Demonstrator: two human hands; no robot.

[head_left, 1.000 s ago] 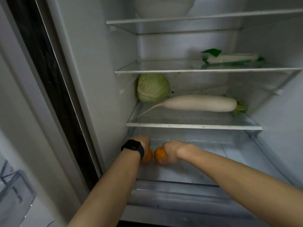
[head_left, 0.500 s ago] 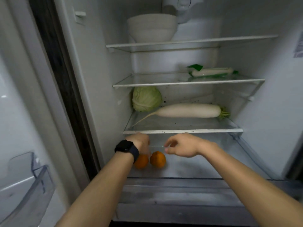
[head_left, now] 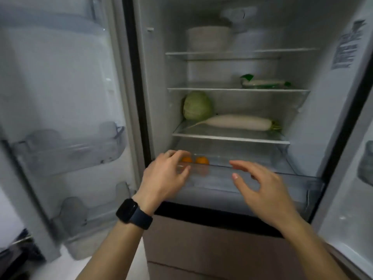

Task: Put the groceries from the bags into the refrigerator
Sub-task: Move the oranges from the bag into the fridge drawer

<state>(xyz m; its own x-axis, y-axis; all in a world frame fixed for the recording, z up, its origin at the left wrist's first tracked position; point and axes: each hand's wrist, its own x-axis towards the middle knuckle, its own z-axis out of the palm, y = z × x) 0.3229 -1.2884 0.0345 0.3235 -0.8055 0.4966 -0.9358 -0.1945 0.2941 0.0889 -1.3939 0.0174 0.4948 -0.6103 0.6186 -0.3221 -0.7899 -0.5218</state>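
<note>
While two oranges [head_left: 201,160] sit side by side at the left end of the clear bottom drawer [head_left: 212,184], a person faces the open refrigerator [head_left: 159,77] with both hands free. The left hand [head_left: 165,174], a dark watch [head_left: 133,214] on its wrist, hovers at the drawer's left front corner, its fingers [head_left: 181,153] loosely spread and gripping nothing. The right hand [head_left: 262,184] is held before the drawer's middle, fingers [head_left: 240,165] fanned apart and likewise empty. Motion blur hides whether either hand touches the drawer's edge.

Several groceries appear to be stowed already. A cabbage [head_left: 197,106] sits at the back left of the shelf [head_left: 230,138] just above the drawer, with a long white radish [head_left: 236,122] lying across that shelf beside it. A green-and-white packet [head_left: 264,82] lies one shelf higher, and a pale bowl [head_left: 209,38] stands on the top one. The door bins [head_left: 70,150] on the left are too blurred to read.

No bags are in view, so how much is left to unpack cannot be judged. The empty hands suggest the fruit is placed and the next item — if any — has yet to be fetched, with the drawer apparently pulled out and not yet pushed in.
</note>
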